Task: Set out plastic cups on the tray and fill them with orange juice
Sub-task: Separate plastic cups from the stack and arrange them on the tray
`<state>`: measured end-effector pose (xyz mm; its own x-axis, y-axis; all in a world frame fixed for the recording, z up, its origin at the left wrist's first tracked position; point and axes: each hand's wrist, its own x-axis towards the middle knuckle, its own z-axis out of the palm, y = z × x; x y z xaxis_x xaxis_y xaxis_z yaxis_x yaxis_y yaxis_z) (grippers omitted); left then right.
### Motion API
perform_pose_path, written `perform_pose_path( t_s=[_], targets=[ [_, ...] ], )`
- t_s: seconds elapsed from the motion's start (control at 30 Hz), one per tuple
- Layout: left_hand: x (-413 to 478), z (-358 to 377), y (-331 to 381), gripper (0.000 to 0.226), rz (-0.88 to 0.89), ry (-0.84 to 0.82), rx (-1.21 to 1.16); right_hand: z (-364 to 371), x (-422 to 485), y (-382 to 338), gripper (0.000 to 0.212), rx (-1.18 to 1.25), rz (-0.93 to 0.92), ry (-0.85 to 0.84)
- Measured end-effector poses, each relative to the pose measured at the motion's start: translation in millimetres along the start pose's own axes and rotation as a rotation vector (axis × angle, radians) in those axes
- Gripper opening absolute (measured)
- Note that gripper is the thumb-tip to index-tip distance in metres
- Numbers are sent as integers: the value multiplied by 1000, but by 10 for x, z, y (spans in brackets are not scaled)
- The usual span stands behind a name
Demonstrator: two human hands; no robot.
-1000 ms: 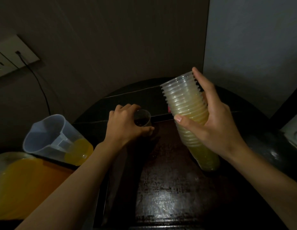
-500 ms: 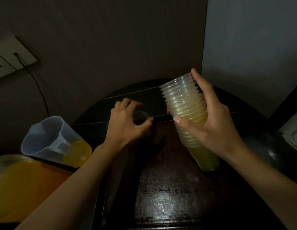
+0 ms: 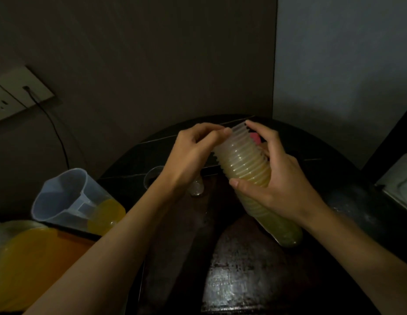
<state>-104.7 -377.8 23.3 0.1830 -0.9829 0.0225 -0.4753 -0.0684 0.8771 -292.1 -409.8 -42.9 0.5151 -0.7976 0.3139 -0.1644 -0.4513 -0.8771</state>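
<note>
My right hand (image 3: 279, 178) grips a tilted stack of several nested clear plastic cups (image 3: 245, 164), its bottom end low over the dark tray (image 3: 239, 269). My left hand (image 3: 193, 153) pinches the top rim of that stack with thumb and fingers. One single clear cup (image 3: 152, 178) stands on the tray's far left part, half hidden behind my left wrist. A clear plastic jug (image 3: 75, 201) with a little orange juice in its bottom stands to the left.
A large container of orange juice (image 3: 21, 258) fills the lower left corner. A wall socket with a black cable (image 3: 50, 123) is at the upper left. The dark round table (image 3: 334, 173) ends at the walls behind and right. A pale object (image 3: 400, 178) lies at the right edge.
My left hand let go of the single cup on the tray and rose to the stack's top rim. The stack tilted further left in my right hand.
</note>
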Motion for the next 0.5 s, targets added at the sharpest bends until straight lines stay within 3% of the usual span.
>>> perform_pose_path(
  t_s=[0.1, 0.17, 0.4, 0.5],
  targets=[
    [12, -17, 31, 58, -40, -38, -18, -10, 4, -13, 94, -1, 4, -17],
    [30, -13, 52, 53, -22, -9, -16, -28, 6, -20, 93, -10, 3, -32],
    [163, -350, 33, 46, 1, 325, -236, -162, 0, 28, 95, -77, 10, -36],
    [147, -363, -106, 44, -11, 376, -86, -307, 31, 69, 94, -78, 27, 31]
  ],
)
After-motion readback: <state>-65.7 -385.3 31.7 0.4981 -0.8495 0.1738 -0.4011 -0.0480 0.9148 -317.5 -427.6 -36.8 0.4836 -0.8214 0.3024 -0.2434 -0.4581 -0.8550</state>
